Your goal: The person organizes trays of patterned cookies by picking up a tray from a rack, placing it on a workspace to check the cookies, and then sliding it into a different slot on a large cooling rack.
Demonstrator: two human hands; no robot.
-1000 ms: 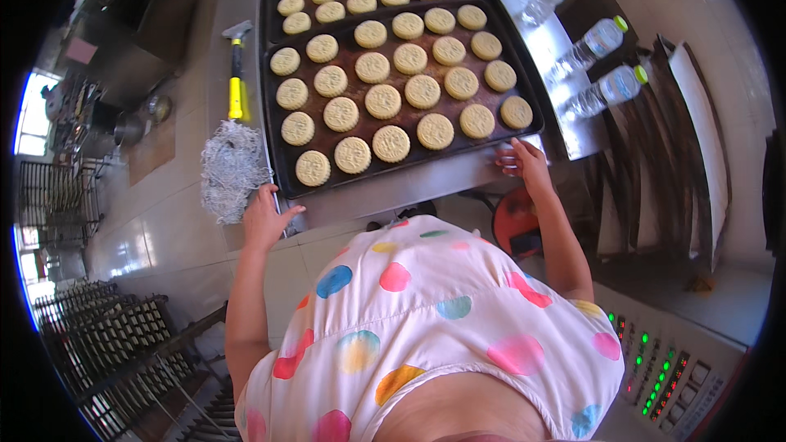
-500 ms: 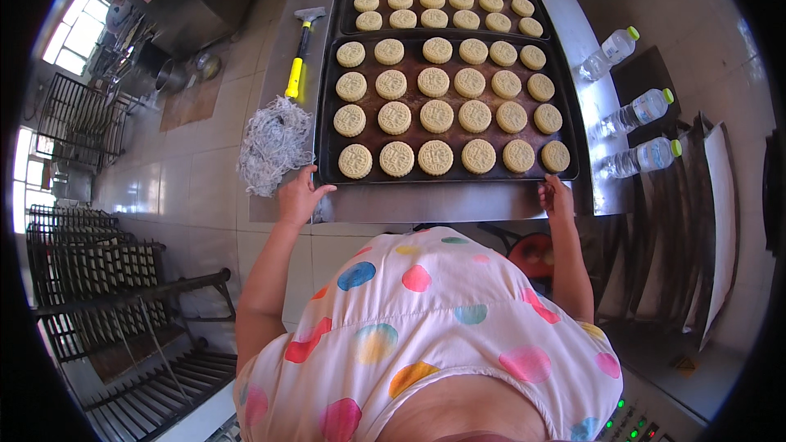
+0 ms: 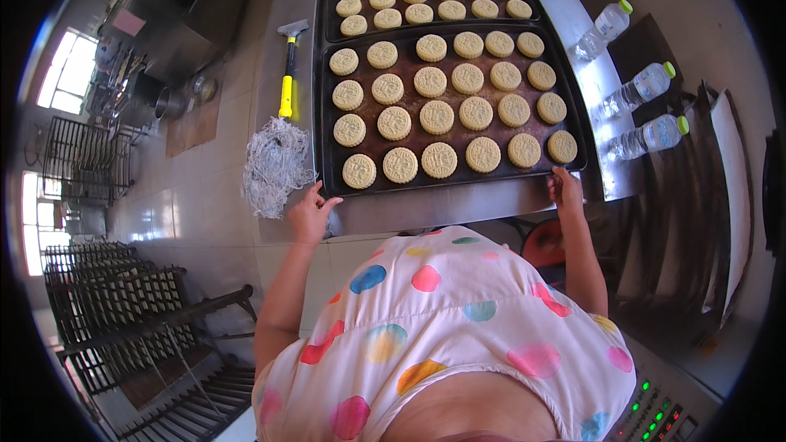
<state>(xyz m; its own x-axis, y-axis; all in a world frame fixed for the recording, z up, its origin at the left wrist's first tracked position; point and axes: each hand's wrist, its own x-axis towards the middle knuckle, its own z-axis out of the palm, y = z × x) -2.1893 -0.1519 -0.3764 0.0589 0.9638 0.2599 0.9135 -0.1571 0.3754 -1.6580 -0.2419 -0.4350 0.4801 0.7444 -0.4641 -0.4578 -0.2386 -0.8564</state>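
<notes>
In front of me a dark baking tray [image 3: 372, 106] carries rows of round, pale biscuits [image 3: 436, 117] with stamped tops and scalloped edges. My left hand [image 3: 311, 213] is at its near left corner, thumb and fingers apart around the corner. At the near right corner, the curled fingers of my right hand [image 3: 566, 190] grip the tray's rim; their undersides are hidden. A second baking tray [image 3: 364, 35] of similar biscuits lies just beyond, its near edge close against the first.
Left of the trays on the steel table [image 3: 393, 211] are a yellow-handled scraper [image 3: 287, 74] and a heap of whitish shredded fibre [image 3: 277, 168]. Clear bottles with green caps [image 3: 647, 141] lie along the right side. Dark metal racks [image 3: 123, 295] stand at left, and upright sheets [image 3: 729, 188] lean at right.
The whole view has turned and shifted slightly, so the table and trays sit a little tilted. Both hands stay at the near tray's corners; the biscuits keep their places on it.
</notes>
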